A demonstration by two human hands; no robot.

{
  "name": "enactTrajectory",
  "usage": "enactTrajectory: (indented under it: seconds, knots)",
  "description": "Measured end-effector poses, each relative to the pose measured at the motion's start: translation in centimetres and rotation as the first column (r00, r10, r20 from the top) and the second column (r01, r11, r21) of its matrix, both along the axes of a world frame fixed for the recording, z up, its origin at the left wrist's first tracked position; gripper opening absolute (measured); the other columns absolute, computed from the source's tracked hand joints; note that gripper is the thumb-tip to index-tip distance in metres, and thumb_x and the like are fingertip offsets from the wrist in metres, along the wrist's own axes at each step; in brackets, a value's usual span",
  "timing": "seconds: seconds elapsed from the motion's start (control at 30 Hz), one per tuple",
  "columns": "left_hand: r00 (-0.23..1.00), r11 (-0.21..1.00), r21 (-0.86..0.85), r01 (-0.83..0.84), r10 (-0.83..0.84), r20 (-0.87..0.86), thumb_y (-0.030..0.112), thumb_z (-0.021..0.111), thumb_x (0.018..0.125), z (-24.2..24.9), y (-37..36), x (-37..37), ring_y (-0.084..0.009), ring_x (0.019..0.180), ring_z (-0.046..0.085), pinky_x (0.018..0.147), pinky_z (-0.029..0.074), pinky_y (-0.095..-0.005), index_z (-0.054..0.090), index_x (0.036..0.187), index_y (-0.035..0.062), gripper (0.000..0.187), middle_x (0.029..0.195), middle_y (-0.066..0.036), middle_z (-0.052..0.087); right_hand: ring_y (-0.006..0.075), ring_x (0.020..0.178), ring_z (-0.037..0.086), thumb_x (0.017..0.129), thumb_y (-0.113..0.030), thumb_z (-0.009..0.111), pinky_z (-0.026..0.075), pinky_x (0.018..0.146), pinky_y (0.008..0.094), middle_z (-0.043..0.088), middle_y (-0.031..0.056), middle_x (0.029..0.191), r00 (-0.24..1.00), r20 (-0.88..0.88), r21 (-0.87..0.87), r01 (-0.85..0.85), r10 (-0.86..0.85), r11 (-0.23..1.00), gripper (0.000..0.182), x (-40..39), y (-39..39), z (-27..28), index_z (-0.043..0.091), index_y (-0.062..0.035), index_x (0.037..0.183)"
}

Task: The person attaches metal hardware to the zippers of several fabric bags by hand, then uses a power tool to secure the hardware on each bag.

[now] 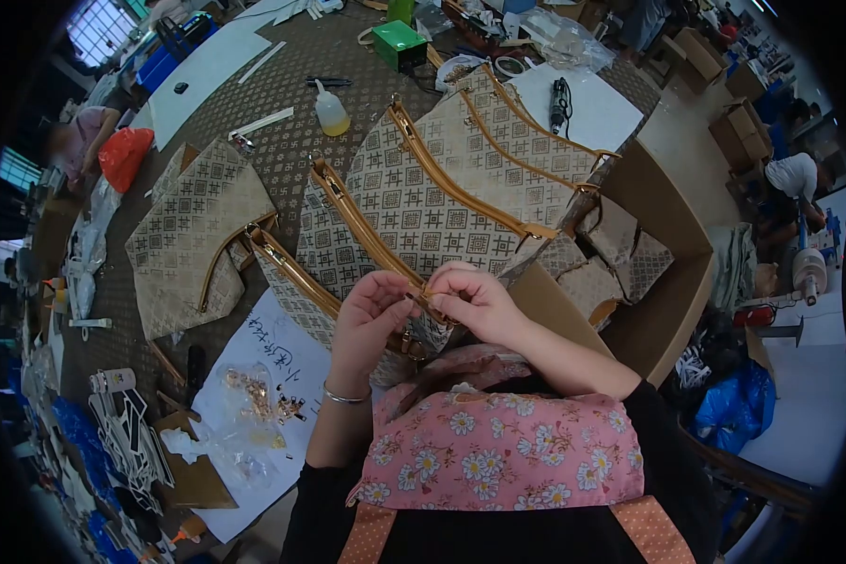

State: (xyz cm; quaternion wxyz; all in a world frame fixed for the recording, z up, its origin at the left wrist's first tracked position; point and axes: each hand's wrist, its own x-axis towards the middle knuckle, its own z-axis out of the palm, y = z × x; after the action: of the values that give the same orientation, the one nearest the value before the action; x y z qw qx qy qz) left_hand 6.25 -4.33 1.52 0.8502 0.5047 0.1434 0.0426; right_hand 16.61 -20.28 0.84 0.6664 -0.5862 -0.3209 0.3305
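Note:
Several beige patterned handbags with tan trim stand side by side in front of me. Both my hands meet at the near end of the tan strap of one handbag. My right hand pinches that strap end between thumb and fingers. Close beside it, my left hand has thumb and forefinger pressed together; what sits between them is too small to make out. Under the hands, another handbag with a tan strap is partly hidden by my left hand.
An open cardboard box holding patterned pieces stands at right. At lower left, bags of gold metal fittings lie on a written white sheet. Beyond the handbags are a squeeze bottle, a black tool and a green box. Other people sit nearby.

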Motion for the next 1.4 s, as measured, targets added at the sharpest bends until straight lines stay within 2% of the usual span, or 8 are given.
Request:
enactTrajectory:
  seconds: [0.2,0.27,0.37,0.43,0.93,1.07,1.13,1.4]
  knots:
    - [0.999,0.995,0.093,-0.028,0.024,0.046,-0.002,0.058,0.083,-0.8,-0.4,-0.3,-0.0086,0.071,0.058,0.063,0.045,-0.0171,0.058,0.103,0.0005,0.020,0.092,-0.003,0.061,0.0109,0.083,0.050,0.084,-0.005,0.057,0.041,0.073,0.0239,0.053,0.0036,0.090,0.997,0.081,-0.037,0.009,-0.006,0.999,0.005,-0.1,0.0,-0.1,0.059,-0.0020,0.081]
    - [0.993,0.966,0.245,-0.082,0.057,0.107,-0.001,0.057,0.085,-1.1,-0.5,-0.4,-0.0080,0.071,0.057,0.064,0.046,-0.0179,0.059,0.104,-0.0006,0.020,0.091,-0.004,0.062,0.0109,0.083,0.050,0.084,-0.005,0.057,0.041,0.073,0.0240,0.053,0.0036,0.090,0.996,0.091,-0.035,0.015,-0.012,0.999,0.005,-0.1,0.0,-0.1,0.059,-0.0019,0.081]
    - [0.994,0.970,0.225,-0.091,0.074,0.084,0.000,0.056,0.086,-0.8,-0.5,-0.5,-0.0076,0.070,0.056,0.064,0.046,-0.0175,0.058,0.104,-0.0016,0.018,0.088,-0.003,0.062,0.0107,0.082,0.050,0.084,-0.005,0.056,0.041,0.073,0.0238,0.052,0.0035,0.089,0.997,0.071,-0.042,0.012,-0.009,0.999,0.005,-0.1,0.0,-0.3,0.058,-0.0016,0.080]
    - [0.991,0.976,0.183,-0.116,0.102,0.082,0.000,0.056,0.086,-0.5,-0.8,-0.4,-0.0072,0.070,0.055,0.063,0.045,-0.0172,0.058,0.103,-0.0017,0.017,0.086,-0.003,0.061,0.0046,0.064,0.047,0.083,-0.004,0.059,0.038,0.056,0.0190,0.051,0.0021,0.086,0.985,0.161,0.042,0.050,-0.056,0.998,0.003,-0.2,0.2,-0.7,0.059,-0.0016,0.080]
    - [0.975,0.955,0.208,-0.210,0.190,0.113,0.004,0.057,0.087,-1.1,-1.6,-0.5,-0.0050,0.067,0.051,0.062,0.043,-0.0162,0.059,0.098,-0.0009,0.012,0.084,-0.001,0.060,0.0057,0.058,0.042,0.081,-0.006,0.060,0.035,0.053,0.0205,0.051,0.0015,0.078,0.961,0.246,0.026,0.123,-0.125,0.992,0.007,-0.5,0.5,-0.7,0.057,-0.0021,0.076]
    - [0.978,0.956,0.217,-0.199,0.181,0.102,0.004,0.057,0.087,-0.9,-1.8,-0.3,-0.0045,0.066,0.050,0.061,0.042,-0.0160,0.059,0.098,-0.0010,0.012,0.083,0.000,0.060,0.0057,0.059,0.043,0.081,-0.006,0.061,0.035,0.053,0.0205,0.051,0.0015,0.078,0.962,0.246,0.016,0.117,-0.117,0.993,0.007,-0.5,0.5,-0.6,0.057,-0.0021,0.076]
    - [0.977,0.957,0.209,-0.203,0.183,0.108,0.004,0.057,0.087,-0.9,-1.9,-0.2,-0.0043,0.066,0.050,0.061,0.042,-0.0159,0.059,0.098,-0.0008,0.012,0.083,0.000,0.060,0.0106,0.074,0.050,0.083,-0.006,0.057,0.040,0.065,0.0232,0.053,0.0037,0.084,0.979,0.199,-0.071,0.065,-0.049,0.995,0.008,-0.4,0.3,-0.1,0.057,-0.0016,0.076]
    - [0.979,0.949,0.244,-0.197,0.176,0.106,0.005,0.057,0.087,-0.7,-1.9,-0.1,-0.0037,0.065,0.049,0.059,0.041,-0.0152,0.061,0.096,0.0004,0.010,0.081,0.001,0.059,0.0138,0.079,0.051,0.081,-0.005,0.059,0.042,0.071,0.0263,0.055,0.0046,0.083,0.966,0.258,-0.063,0.020,-0.003,0.998,0.005,0.2,0.3,0.2,0.059,-0.0015,0.078]
